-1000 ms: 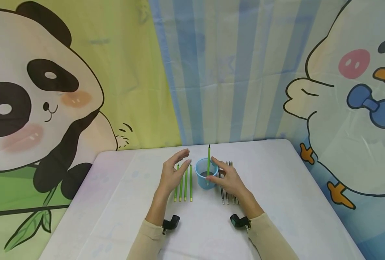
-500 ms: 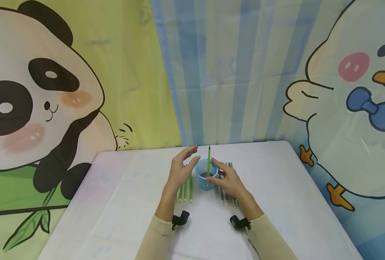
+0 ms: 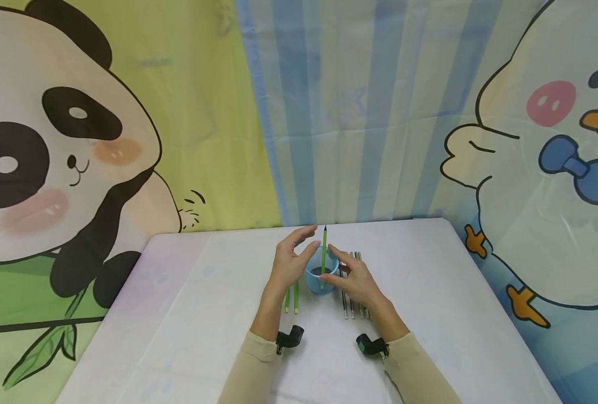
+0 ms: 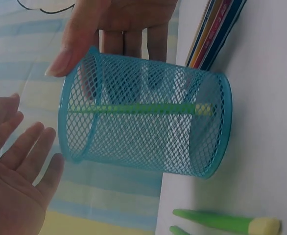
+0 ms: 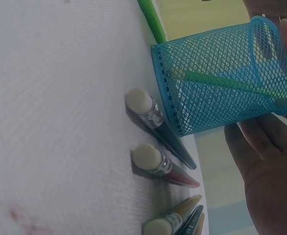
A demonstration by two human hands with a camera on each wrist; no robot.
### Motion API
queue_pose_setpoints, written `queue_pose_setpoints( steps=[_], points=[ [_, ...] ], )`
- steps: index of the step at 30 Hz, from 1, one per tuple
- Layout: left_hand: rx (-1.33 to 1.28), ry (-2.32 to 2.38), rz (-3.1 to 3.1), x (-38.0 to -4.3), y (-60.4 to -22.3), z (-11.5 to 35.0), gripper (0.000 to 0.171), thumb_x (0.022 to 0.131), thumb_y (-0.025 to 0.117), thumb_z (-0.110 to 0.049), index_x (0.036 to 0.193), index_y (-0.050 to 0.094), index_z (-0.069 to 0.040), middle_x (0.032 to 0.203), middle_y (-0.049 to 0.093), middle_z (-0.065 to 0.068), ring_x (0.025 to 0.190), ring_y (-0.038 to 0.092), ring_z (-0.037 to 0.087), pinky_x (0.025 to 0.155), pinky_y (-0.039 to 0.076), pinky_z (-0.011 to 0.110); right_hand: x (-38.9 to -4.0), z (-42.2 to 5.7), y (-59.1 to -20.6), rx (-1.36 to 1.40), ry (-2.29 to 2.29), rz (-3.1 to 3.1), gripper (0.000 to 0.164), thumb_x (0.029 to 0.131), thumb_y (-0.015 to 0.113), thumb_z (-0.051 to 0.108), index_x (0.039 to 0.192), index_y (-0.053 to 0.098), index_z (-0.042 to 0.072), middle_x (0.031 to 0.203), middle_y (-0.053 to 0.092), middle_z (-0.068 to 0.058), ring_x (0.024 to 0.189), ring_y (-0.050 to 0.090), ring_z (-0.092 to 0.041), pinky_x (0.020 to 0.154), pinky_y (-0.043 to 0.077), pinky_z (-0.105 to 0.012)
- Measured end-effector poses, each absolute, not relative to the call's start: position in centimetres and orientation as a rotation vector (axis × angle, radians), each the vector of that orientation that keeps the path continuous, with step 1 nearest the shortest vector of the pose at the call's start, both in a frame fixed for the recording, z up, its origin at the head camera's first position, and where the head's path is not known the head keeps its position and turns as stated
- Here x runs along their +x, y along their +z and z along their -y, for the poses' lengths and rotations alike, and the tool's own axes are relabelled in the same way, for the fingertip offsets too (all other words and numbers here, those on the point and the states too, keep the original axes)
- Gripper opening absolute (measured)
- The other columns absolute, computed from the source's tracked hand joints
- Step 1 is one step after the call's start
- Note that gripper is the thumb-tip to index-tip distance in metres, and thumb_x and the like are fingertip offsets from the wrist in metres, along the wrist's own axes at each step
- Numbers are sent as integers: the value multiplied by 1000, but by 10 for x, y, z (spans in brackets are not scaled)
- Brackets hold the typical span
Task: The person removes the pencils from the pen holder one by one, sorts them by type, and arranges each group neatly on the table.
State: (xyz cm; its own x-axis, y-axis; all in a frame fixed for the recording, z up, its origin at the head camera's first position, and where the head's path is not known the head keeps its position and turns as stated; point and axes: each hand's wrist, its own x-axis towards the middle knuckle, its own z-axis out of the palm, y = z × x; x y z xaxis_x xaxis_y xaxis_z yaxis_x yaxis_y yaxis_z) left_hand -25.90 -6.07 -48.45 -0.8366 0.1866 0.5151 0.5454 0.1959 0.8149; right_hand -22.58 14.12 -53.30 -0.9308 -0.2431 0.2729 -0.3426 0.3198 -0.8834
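A light-blue mesh pen holder (image 4: pixel 133 142) stands upright on the table, with one green pencil (image 3: pixel 324 238) in it, dark point up and pale yellow end at the base. My right hand (image 3: pixel 356 280) grips the holder's right side, thumb at the near rim and fingers behind the mesh. From the left my left hand (image 3: pixel 287 266) comes close to the rim, thumb and fingers spread, holding nothing. Other green pencils (image 3: pixel 296 300) lie left of the holder, partly hidden by that hand. Several darker, eraser-tipped pencils (image 5: pixel 170 144) lie on its right, partly behind my right hand.
The table (image 3: pixel 177 336) has a white cover. Behind it hangs a printed cloth backdrop (image 3: pixel 349 112) with a panda on the left and a white bird on the right. A black wrist camera (image 3: pixel 290 336) sits on each forearm.
My left hand has moved right, up to the pen holder, and now covers more of the green pencils. My right hand stays on the holder.
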Motion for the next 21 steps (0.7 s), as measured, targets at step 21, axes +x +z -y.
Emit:
queue_pose_setpoints(
  steps=[21],
  points=[
    [-735, -1735, 2178, -259, -496, 53, 38, 98, 70, -3, 136, 65, -2, 133, 69, 20, 126, 65, 41, 112, 47, 60, -225, -141, -530, 517, 1679, 2517, 84, 89, 84, 20, 160, 40, 9, 164, 43, -12, 151, 41, -35, 115, 45, -55]
  ],
)
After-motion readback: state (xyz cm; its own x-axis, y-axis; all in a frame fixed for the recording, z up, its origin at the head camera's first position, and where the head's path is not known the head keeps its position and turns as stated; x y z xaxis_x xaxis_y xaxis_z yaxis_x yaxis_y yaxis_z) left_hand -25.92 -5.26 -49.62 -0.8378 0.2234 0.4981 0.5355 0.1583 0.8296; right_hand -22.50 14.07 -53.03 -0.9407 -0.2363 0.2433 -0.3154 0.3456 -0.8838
